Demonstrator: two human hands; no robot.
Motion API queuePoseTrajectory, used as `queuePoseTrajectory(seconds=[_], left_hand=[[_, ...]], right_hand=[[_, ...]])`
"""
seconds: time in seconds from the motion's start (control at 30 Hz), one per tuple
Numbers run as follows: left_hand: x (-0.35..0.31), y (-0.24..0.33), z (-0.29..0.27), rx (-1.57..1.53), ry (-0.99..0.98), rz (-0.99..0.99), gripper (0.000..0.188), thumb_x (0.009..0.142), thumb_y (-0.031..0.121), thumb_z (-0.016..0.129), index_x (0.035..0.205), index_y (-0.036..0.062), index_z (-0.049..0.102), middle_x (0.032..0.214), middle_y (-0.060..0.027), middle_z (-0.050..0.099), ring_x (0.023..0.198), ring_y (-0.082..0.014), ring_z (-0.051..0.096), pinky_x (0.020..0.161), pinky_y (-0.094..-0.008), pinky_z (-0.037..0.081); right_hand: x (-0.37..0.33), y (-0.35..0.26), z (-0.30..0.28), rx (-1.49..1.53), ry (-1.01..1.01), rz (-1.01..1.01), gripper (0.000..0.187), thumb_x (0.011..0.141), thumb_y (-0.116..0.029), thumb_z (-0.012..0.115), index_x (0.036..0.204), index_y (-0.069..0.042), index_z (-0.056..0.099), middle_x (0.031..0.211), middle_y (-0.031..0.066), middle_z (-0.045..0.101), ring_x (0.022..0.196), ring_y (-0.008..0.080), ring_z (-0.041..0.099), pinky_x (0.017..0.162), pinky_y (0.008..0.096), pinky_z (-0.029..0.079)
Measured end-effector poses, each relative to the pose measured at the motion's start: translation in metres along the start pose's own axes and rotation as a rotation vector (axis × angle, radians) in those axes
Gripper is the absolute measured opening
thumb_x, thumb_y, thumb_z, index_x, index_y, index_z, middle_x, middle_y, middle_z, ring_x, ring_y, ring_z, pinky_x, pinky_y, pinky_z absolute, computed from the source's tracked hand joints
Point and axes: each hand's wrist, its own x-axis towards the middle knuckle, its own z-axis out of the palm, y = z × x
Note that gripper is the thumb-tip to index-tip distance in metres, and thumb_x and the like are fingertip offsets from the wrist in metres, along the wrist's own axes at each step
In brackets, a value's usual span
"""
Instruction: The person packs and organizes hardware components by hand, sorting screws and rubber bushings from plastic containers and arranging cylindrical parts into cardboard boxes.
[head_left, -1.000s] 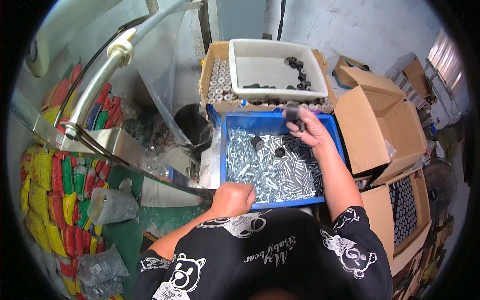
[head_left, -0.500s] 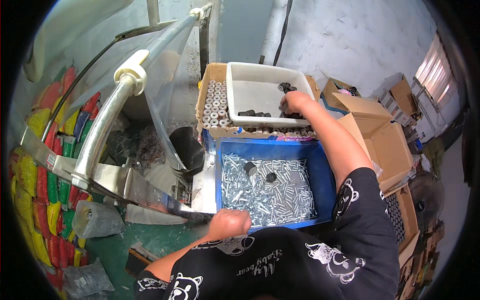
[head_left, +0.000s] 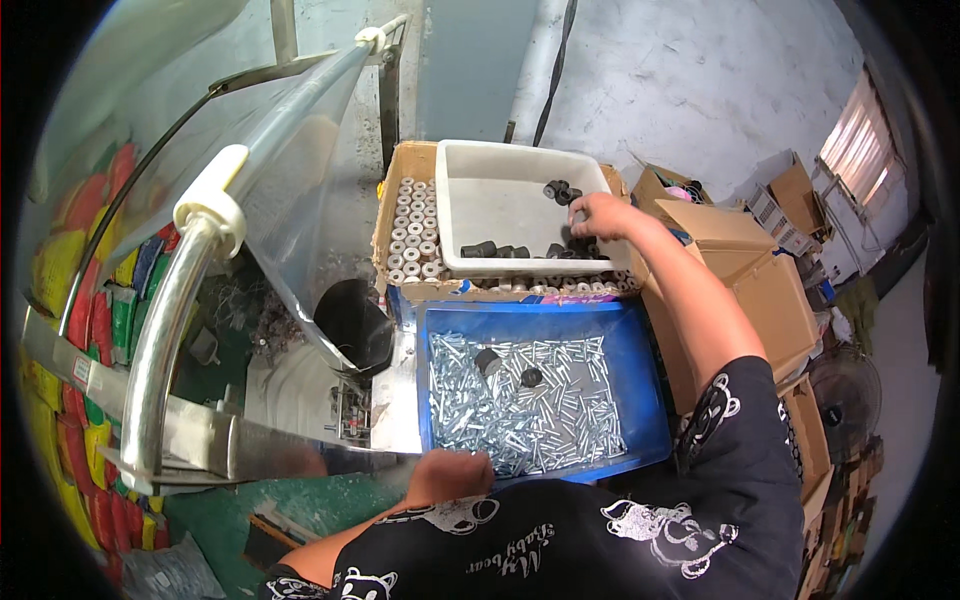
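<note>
My right hand [head_left: 604, 217] reaches over the right side of a white plastic tray [head_left: 510, 187]. Its fingers are bent and drawn together above short black cylindrical pieces [head_left: 562, 190]; whatever they grip is hidden. More black pieces lie along the tray's near wall. My left hand [head_left: 450, 476] is a closed fist by the near left corner of a blue plastic bin [head_left: 645, 400]; its contents, if any, cannot be seen. Many loose silver metal pins [head_left: 575, 420] fill the bin, with two dark round pieces [head_left: 531, 378] lying on them.
Under the tray, a cardboard box [head_left: 384, 225] holds rows of round metal-topped parts [head_left: 410, 235]. A metal frame [head_left: 160, 350] with clear sheeting and a black chute [head_left: 355, 320] stand at left. Open cartons [head_left: 770, 310] and a fan [head_left: 845, 395] are at right.
My view has shifted slightly. My right hand has lifted a little from the black pieces near the tray's near right corner, uncovering some of them. My left fist stays by the bin.
</note>
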Motion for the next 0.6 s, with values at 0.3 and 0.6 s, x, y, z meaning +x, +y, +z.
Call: queuePoseTrajectory(seconds=[0.3, 0.6], left_hand=[[0.005, 0.007, -0.010, -0.068, -0.151, -0.131, 0.014, 0.077, 0.016, 0.063, 0.068, 0.0099, 0.055, 0.060, -0.0103, 0.057, 0.055, -0.0324, 0.060, 0.047, -0.0432, 0.045], [0.006, 0.004, -0.017, -0.159, -0.262, -0.175, 0.011, 0.075, 0.020, 0.064, 0.073, 0.0115, 0.057, 0.064, -0.0097, 0.059, 0.060, -0.0335, 0.061, 0.051, -0.0441, 0.046]], right_hand=[[0.034, -0.023, 0.034, -0.494, -0.149, 0.089, 0.051, 0.073, -0.046, 0.076, 0.112, -0.014, 0.069, 0.103, 0.0109, 0.070, 0.098, 0.0303, 0.065, 0.083, 0.0408, 0.051], [0.052, 0.002, 0.033, -0.317, -0.272, 0.056, 0.045, 0.074, -0.043, 0.075, 0.102, -0.008, 0.072, 0.094, 0.0117, 0.071, 0.085, 0.0285, 0.066, 0.077, 0.0392, 0.052]])
